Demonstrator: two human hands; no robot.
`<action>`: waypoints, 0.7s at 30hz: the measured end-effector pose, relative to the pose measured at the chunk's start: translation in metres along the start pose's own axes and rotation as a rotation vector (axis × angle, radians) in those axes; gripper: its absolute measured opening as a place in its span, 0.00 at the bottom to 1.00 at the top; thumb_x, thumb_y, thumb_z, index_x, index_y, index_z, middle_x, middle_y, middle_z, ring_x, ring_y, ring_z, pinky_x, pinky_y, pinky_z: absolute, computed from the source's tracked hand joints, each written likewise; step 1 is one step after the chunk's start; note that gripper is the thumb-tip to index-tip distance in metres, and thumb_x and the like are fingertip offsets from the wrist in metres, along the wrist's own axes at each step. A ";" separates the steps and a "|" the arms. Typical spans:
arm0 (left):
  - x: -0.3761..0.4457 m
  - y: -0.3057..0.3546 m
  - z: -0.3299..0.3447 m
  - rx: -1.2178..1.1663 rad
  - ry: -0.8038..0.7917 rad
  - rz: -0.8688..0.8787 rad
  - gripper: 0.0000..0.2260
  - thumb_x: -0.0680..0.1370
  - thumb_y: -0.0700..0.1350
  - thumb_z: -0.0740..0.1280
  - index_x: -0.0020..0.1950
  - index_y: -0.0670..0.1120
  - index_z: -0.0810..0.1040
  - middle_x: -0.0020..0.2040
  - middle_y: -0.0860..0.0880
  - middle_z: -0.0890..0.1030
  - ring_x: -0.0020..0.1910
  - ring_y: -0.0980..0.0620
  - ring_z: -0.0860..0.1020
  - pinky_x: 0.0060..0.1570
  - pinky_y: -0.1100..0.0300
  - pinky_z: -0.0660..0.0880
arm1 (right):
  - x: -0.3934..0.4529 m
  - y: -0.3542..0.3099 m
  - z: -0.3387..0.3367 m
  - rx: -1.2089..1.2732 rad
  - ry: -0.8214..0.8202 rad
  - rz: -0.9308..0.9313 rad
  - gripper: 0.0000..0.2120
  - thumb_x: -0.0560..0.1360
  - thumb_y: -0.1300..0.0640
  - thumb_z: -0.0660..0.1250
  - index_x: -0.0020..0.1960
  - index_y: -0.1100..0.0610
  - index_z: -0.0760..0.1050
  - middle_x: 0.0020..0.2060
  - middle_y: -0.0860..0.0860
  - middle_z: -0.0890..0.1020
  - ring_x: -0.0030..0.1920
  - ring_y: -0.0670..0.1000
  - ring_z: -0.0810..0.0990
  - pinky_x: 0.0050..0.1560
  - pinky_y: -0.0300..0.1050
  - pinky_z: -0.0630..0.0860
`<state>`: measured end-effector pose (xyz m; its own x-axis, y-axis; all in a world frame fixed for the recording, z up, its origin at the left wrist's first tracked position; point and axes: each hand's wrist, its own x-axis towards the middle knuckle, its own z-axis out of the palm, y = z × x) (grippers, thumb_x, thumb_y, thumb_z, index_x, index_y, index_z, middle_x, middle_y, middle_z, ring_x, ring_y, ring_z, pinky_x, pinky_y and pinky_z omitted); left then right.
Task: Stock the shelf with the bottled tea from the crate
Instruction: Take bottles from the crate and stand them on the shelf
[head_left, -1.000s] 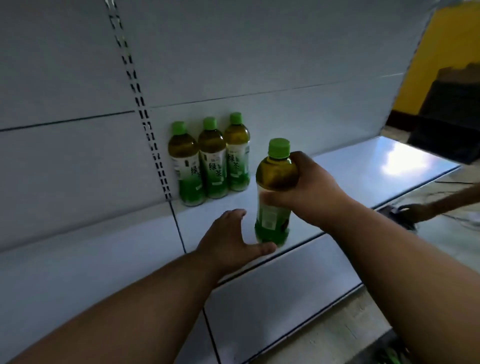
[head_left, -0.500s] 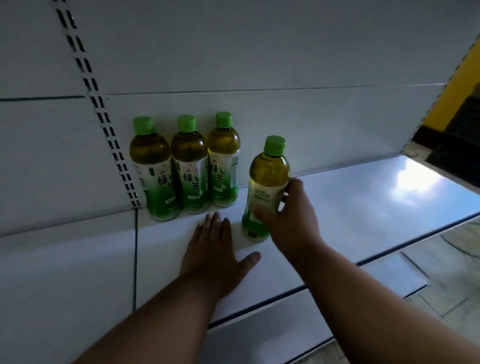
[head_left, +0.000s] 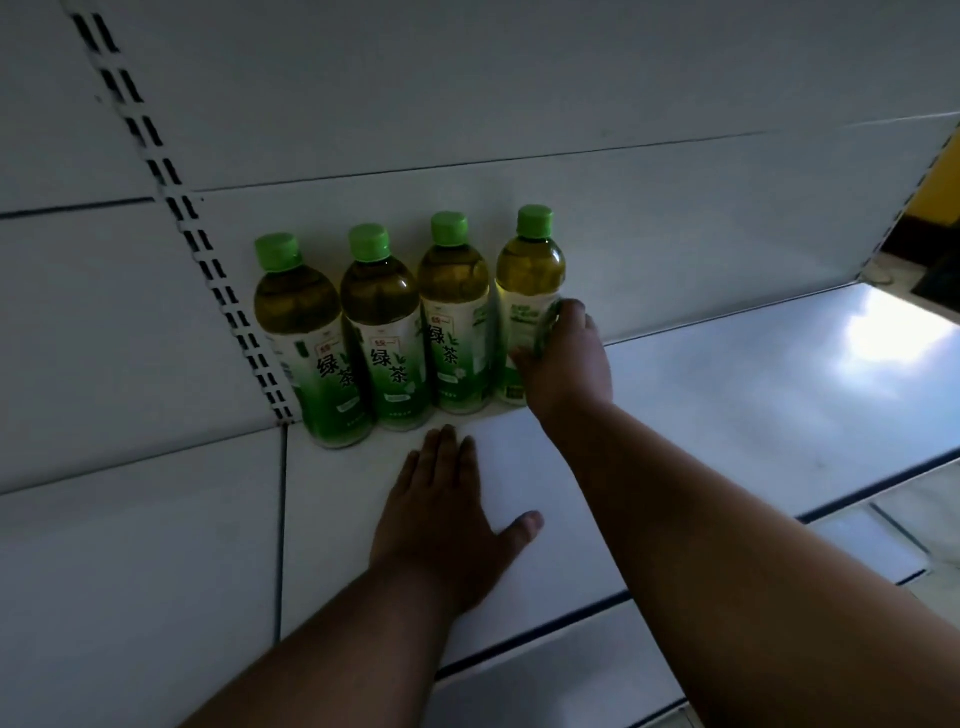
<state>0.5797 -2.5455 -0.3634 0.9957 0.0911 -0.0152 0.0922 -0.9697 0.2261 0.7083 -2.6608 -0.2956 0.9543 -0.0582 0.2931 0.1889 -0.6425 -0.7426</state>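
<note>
Step in hand: seating a fourth bottle (head_left: 530, 291) at the right end of the row against the far back panel (head_left: 675, 234), on the white shelf (head_left: 727, 405).
Right hand (head_left: 566, 358): wrapped around the lower label of that bottle, which stands upright, just beside or touching its neighbour; the view is too dim to tell which.
Left hand (head_left: 441, 514): flat on the shelf, fingers straight, holding nothing, near the front of the row.
Other bottles: three more (head_left: 387, 332) stand upright in line to the left, the leftmost by the slotted upright (head_left: 208, 249).
Next move, as I judge it: let go without tipping the bottle, then fetch another; the crate is not in view.
Writing: the labels read 绿茶 in large green characters, with a small red 统一 mark above. The held bottle's label is turned away, unreadable.
</note>
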 end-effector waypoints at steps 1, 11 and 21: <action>0.000 0.000 0.001 -0.011 0.007 -0.001 0.48 0.71 0.77 0.47 0.79 0.51 0.34 0.80 0.49 0.33 0.78 0.51 0.34 0.72 0.55 0.34 | 0.005 -0.001 0.002 -0.007 -0.009 0.000 0.25 0.72 0.59 0.74 0.65 0.57 0.67 0.59 0.55 0.76 0.58 0.58 0.77 0.55 0.54 0.77; 0.007 -0.001 0.002 -0.001 -0.040 0.033 0.50 0.69 0.77 0.43 0.80 0.47 0.36 0.80 0.46 0.36 0.78 0.50 0.35 0.73 0.54 0.34 | -0.030 0.005 -0.020 -0.121 -0.054 -0.009 0.36 0.71 0.50 0.75 0.73 0.56 0.62 0.67 0.56 0.72 0.66 0.56 0.73 0.63 0.53 0.74; -0.087 0.058 -0.048 -0.141 0.097 0.433 0.28 0.76 0.64 0.63 0.73 0.53 0.68 0.70 0.50 0.72 0.67 0.49 0.69 0.65 0.51 0.68 | -0.200 0.018 -0.159 -0.530 -0.139 0.076 0.32 0.72 0.43 0.71 0.70 0.47 0.60 0.66 0.54 0.69 0.64 0.58 0.71 0.59 0.55 0.74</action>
<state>0.4981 -2.5985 -0.3027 0.9366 -0.2878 0.1997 -0.3402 -0.8834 0.3223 0.4836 -2.7821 -0.2722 0.9890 -0.0411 0.1419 0.0103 -0.9391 -0.3436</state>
